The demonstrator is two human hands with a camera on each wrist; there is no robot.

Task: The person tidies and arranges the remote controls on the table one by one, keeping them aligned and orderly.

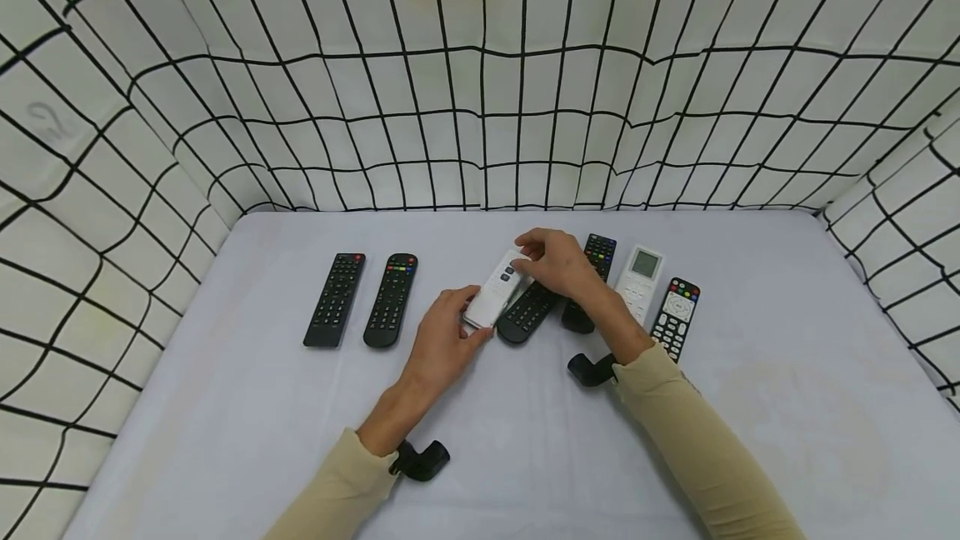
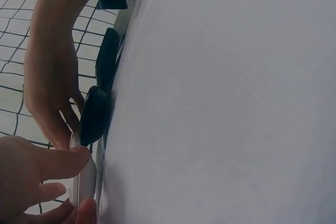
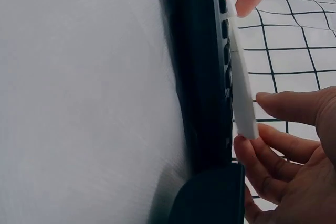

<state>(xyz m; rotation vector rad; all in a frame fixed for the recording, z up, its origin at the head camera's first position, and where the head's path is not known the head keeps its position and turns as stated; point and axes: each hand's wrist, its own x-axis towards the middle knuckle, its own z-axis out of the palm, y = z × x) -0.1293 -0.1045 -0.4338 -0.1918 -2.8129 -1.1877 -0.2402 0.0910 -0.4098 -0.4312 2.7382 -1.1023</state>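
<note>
A slim white remote control (image 1: 493, 292) slants between both hands. My left hand (image 1: 441, 342) grips its near end, the thumb on one side and the fingers on the other. At its far end my right hand (image 1: 561, 263) pinches it; in the right wrist view the thumb and fingertips meet the tip of the white remote control (image 3: 244, 93). A black remote control (image 1: 527, 313) lies right beside it, partly beneath my right hand. Another black remote control (image 1: 598, 255) sits behind my right wrist, which hides its middle.
To the left lie two black remote controls (image 1: 335, 300) (image 1: 391, 300). On the right are a white remote control with a screen (image 1: 640, 277) and a black-and-white one (image 1: 676, 315), partly behind my sleeve. Black netting (image 1: 480, 48) over pale walls surrounds the white-covered table (image 1: 225, 407).
</note>
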